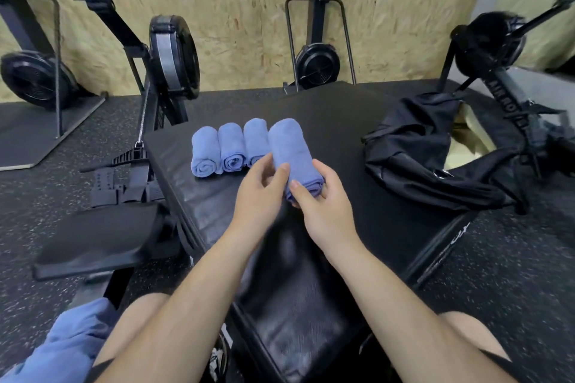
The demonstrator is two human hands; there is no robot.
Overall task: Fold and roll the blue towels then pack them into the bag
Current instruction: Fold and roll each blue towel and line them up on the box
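Observation:
Three rolled blue towels (230,148) lie side by side on a black padded mat (342,121). A fourth rolled blue towel (292,149) sits just right of them, held at its near end by both hands. My right hand (323,196) grips that end with thumb on top and fingers underneath. My left hand (258,193) touches its left side with curled fingers. A black bag (435,152) lies open and crumpled on the mat's right side. More unfolded blue towels (68,339) are heaped at the lower left beside my knee.
Black rowing machines stand around: one (168,71) left of the mat with its seat (102,236) near my left knee, another (504,50) at the right behind the bag. A chipboard wall (242,9) closes the back. The floor is speckled black rubber.

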